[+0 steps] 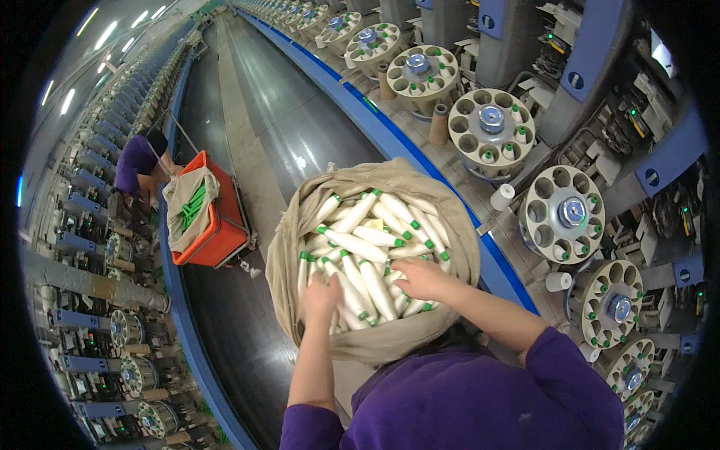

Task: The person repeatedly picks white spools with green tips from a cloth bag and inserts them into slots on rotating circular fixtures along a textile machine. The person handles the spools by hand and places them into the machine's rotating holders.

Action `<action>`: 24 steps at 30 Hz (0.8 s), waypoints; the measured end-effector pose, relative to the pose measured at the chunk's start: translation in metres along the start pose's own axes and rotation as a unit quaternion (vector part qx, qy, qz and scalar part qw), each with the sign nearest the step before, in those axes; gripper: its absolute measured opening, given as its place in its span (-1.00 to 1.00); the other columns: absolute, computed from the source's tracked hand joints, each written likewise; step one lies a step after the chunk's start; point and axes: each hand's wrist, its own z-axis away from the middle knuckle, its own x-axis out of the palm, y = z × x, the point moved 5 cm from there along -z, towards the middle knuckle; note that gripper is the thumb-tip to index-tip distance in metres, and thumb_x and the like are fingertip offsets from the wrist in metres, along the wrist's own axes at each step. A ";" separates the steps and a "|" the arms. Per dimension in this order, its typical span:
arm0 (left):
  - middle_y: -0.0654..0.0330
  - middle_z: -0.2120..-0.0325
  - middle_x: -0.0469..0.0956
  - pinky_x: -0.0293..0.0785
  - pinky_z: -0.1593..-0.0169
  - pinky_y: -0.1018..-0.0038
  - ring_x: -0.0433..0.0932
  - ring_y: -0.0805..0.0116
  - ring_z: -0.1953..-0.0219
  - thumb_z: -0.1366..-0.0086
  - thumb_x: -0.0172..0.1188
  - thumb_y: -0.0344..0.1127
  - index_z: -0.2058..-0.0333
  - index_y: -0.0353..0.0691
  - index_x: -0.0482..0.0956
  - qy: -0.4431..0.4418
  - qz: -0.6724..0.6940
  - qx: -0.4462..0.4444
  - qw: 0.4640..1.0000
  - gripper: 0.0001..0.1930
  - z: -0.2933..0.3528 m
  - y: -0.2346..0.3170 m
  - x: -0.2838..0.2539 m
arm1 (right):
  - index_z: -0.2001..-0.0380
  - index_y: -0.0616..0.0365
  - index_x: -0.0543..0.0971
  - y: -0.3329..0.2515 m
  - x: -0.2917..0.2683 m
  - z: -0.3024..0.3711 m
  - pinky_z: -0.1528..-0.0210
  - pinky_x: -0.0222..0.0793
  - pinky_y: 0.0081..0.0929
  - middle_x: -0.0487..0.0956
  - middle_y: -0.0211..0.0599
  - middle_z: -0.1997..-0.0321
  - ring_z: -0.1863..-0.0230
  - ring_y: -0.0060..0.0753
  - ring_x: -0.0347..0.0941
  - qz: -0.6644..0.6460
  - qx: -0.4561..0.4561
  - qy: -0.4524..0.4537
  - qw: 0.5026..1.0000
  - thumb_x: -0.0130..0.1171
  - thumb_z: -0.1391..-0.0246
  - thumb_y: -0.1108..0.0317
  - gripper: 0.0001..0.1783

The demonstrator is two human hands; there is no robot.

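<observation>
"Hands first: where are they?"

"Both are within the rim of the cloth sack (283,259), at the white spools (354,244) with green tips. My left hand (321,296) is toward the left edge, fingers pointing down into the heap. My right hand (421,277) comes in over the near right edge and touches the spools right of the middle."

"Is either one gripping a spool?"

"I cannot tell. My left looks narrow, but it is blurred and its fingertips are lost among the spools. My right has its fingers bent over the heap, and I cannot see whether they close on anything."

"How do the spools lie?"

"Loosely heaped, crossing one another, filling most of the sack's mouth. Many lie slantwise; a few by the left edge stand steeper."

"And around the sack?"

"Well beyond its left edge is an orange bin (201,246), lined with cloth and holding green tubes (195,208). A person (139,161) in purple bends beside it. Past the sack's right edge runs a row of round trays (491,138) with holes, some holding small spools. One brown cone (439,127) stands beside a tray."
</observation>
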 end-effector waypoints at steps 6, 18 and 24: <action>-0.14 0.16 0.56 0.35 -0.07 0.09 0.48 -0.07 0.02 -0.05 0.07 0.26 0.17 -0.27 0.62 -0.088 0.008 0.056 0.994 -0.34 -0.018 0.043 0.005 | -0.21 0.16 0.23 -0.006 0.043 -0.067 -0.08 0.34 -0.15 0.31 0.01 -0.21 -0.07 0.07 0.39 0.027 0.110 0.058 0.992 0.09 -0.10 0.15 -0.35; -0.12 0.22 0.60 0.45 0.04 0.31 0.59 0.04 0.17 0.17 0.39 0.02 0.15 -0.44 0.56 -0.257 0.187 0.111 0.942 -0.32 -0.045 0.077 0.044 | -0.24 0.18 0.16 0.073 -0.016 0.027 0.20 0.56 -0.37 0.48 -0.19 0.03 0.24 -0.43 0.55 -0.562 0.258 -0.082 0.782 0.15 -0.18 0.18 -0.34; 0.03 0.47 0.61 0.49 0.34 0.39 0.59 0.26 0.43 0.04 0.27 -0.24 0.35 -0.51 0.60 -0.106 0.193 -0.020 0.975 -0.62 -0.090 0.006 -0.063 | -0.24 0.08 0.18 0.068 -0.035 0.101 0.07 0.51 -0.07 0.45 -0.05 -0.10 0.18 -0.29 0.54 -0.766 0.134 -0.059 0.626 0.03 -0.25 0.27 -0.46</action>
